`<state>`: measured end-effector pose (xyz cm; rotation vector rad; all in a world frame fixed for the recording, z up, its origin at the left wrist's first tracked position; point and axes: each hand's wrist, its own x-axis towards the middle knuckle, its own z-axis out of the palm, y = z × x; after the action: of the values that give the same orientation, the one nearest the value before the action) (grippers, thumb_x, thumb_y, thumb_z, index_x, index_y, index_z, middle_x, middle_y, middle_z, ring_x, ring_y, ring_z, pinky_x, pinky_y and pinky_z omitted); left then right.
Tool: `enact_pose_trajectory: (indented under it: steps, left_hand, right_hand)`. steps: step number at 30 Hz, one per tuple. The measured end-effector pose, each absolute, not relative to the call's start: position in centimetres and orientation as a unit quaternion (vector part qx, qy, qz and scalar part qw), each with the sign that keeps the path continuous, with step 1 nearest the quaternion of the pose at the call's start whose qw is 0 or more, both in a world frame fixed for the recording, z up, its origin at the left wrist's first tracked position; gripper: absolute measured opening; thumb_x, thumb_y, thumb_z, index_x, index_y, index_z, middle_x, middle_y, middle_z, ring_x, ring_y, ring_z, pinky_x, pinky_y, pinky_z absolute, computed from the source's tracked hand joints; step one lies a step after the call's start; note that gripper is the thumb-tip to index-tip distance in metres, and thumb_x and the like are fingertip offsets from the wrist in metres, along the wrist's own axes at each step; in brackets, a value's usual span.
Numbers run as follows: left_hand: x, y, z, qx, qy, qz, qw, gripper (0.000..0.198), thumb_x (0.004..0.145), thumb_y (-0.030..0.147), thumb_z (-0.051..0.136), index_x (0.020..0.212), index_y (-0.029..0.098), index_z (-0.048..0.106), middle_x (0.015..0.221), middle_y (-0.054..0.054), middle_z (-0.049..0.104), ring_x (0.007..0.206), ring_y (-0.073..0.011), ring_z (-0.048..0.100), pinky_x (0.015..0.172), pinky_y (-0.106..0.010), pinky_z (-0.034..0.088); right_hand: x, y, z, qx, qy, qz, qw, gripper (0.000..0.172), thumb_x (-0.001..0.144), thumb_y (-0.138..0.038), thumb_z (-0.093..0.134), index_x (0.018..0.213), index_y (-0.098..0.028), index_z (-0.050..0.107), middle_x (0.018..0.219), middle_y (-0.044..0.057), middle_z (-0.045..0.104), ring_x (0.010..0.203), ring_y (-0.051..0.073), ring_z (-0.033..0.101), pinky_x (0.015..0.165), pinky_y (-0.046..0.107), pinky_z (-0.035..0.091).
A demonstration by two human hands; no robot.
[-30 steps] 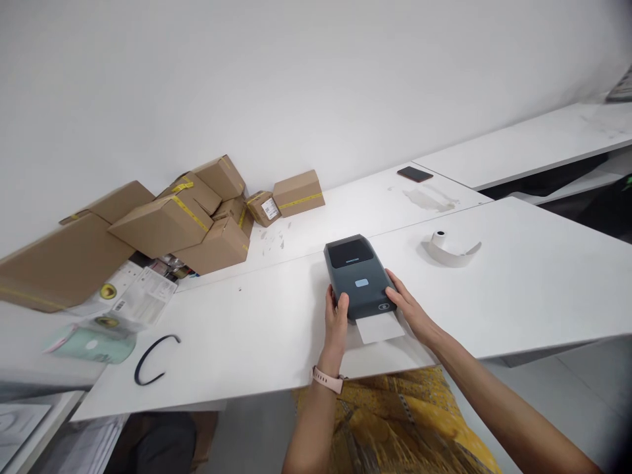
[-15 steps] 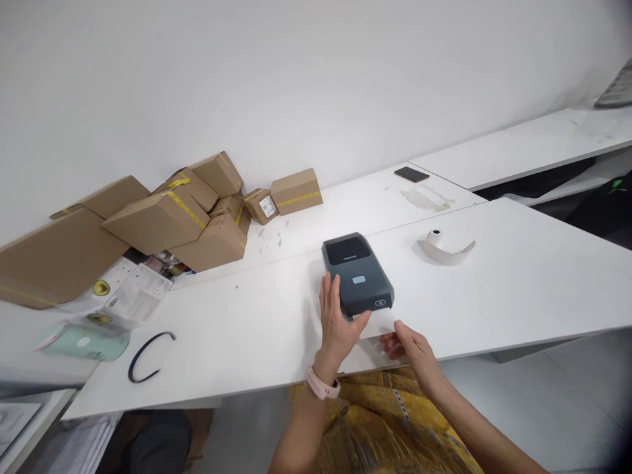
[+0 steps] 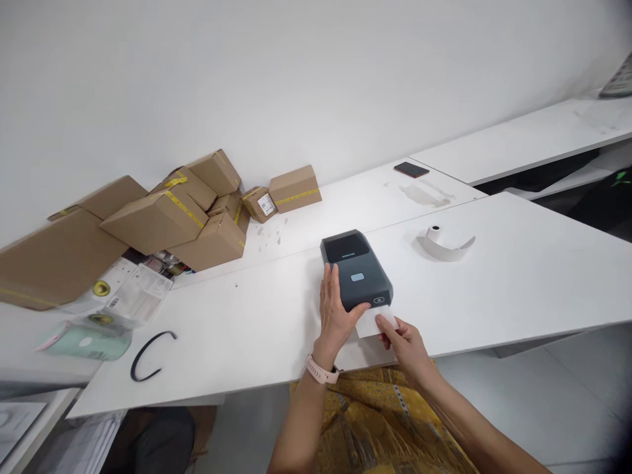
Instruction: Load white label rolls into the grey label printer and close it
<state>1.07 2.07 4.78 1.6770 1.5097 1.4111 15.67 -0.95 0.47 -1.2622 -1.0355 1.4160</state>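
A dark grey label printer (image 3: 363,271) with a glossy black window and a pale button sits on the white table. My left hand (image 3: 337,316), with a pink band on its wrist, grips the printer's near left corner, fingers along the side and thumb at the front edge. From the printer's front slot comes a blank white paper label (image 3: 369,325). My right hand (image 3: 402,339) pinches the right part of this label between thumb and fingers. To the right of the printer lies a small roll of white paper (image 3: 447,251), partly unwound.
Cardboard boxes (image 3: 158,217) are piled at the back left, with smaller boxes (image 3: 295,189) by the wall. A phone (image 3: 411,170) lies at the back. Front left are a dark headband (image 3: 139,359), a green pouch (image 3: 89,343) and plastic-wrapped packages (image 3: 138,289). The table's front edge (image 3: 237,390) runs near my wrists.
My right hand has shifted a little up and left, and its thumb now lies over the label instead of at its edge. My left hand keeps its place on the printer.
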Motion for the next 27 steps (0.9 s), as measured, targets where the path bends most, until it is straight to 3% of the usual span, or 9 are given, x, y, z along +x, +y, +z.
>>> enact_pose_trajectory:
  steps: [6,12,14,16,18,20,23,27]
  left_hand:
    - [1.4,2.1,5.1,0.583,0.549,0.540,0.258,0.091,0.065,0.022,0.081,0.144,0.033,0.037,0.158,-0.005,0.027,0.147,-0.0302,0.020,0.121,-0.049,0.014]
    - [0.7,1.8,4.3,0.567,0.554,0.544,0.274,0.094,0.070,0.034,0.080,0.149,0.032,0.030,0.160,-0.005,0.024,0.148,-0.0282,0.019,0.121,-0.044,0.016]
    - [0.2,1.9,3.5,0.518,0.554,0.572,0.312,0.086,0.077,0.043,0.073,0.150,0.030,0.028,0.159,-0.007,0.026,0.146,-0.0273,0.024,0.119,-0.042,0.023]
    - [-0.1,1.9,2.6,0.447,0.545,0.605,0.370,0.072,0.087,0.052,0.058,0.149,0.029,0.031,0.159,-0.007,0.028,0.144,-0.0252,0.030,0.116,-0.040,0.030]
    - [-0.2,1.9,1.9,0.392,0.531,0.627,0.414,0.062,0.092,0.056,0.047,0.146,0.028,0.038,0.157,-0.006,0.032,0.143,-0.0228,0.033,0.115,-0.037,0.033]
    - [-0.1,1.7,1.5,0.379,0.526,0.630,0.428,0.059,0.092,0.057,0.046,0.143,0.028,0.043,0.156,-0.005,0.035,0.144,-0.0210,0.031,0.116,-0.034,0.031]
    - [0.0,1.4,1.4,0.389,0.526,0.627,0.423,0.059,0.091,0.056,0.049,0.142,0.028,0.046,0.155,-0.003,0.036,0.144,-0.0201,0.030,0.117,-0.032,0.028]
    - [-0.1,1.1,1.5,0.388,0.526,0.625,0.427,0.057,0.092,0.054,0.048,0.142,0.028,0.046,0.155,-0.002,0.037,0.144,-0.0205,0.031,0.117,-0.033,0.029]
  right_hand:
    - [15.3,-0.8,-0.7,-0.526,-0.441,0.563,0.460,0.055,0.075,-0.071,0.056,0.054,-0.022,0.046,0.050,-0.002,0.044,0.050,0.013,0.036,0.049,0.027,0.029]
    - [17.9,-0.4,-1.2,-0.552,-0.497,0.510,0.434,0.050,0.084,-0.065,0.050,0.060,-0.021,0.052,0.053,-0.002,0.046,0.052,0.014,0.040,0.051,0.028,0.033]
    - [19.4,0.4,-0.4,-0.568,-0.519,0.439,0.464,0.047,0.091,-0.061,0.041,0.071,-0.023,0.060,0.064,0.001,0.055,0.060,0.017,0.049,0.057,0.030,0.041]
    - [20.5,1.8,0.9,-0.539,-0.587,0.348,0.494,0.044,0.095,-0.056,0.034,0.089,-0.025,0.066,0.089,0.006,0.064,0.082,0.023,0.058,0.074,0.037,0.048]
    - [20.7,3.6,2.5,-0.474,-0.696,0.253,0.476,0.041,0.097,-0.051,0.033,0.109,-0.029,0.066,0.119,0.007,0.062,0.112,0.027,0.054,0.095,0.044,0.043]
    - [20.3,5.4,3.8,-0.418,-0.793,0.171,0.410,0.040,0.097,-0.048,0.035,0.124,-0.033,0.061,0.138,0.005,0.053,0.129,0.029,0.042,0.105,0.049,0.036]
    - [19.4,7.4,4.9,-0.387,-0.858,0.106,0.322,0.041,0.098,-0.047,0.036,0.131,-0.037,0.056,0.145,0.002,0.048,0.135,0.029,0.037,0.105,0.050,0.036]
    - [19.2,8.1,4.7,-0.368,-0.874,0.095,0.303,0.039,0.097,-0.046,0.040,0.131,-0.037,0.057,0.148,0.001,0.046,0.137,0.029,0.036,0.105,0.049,0.037]
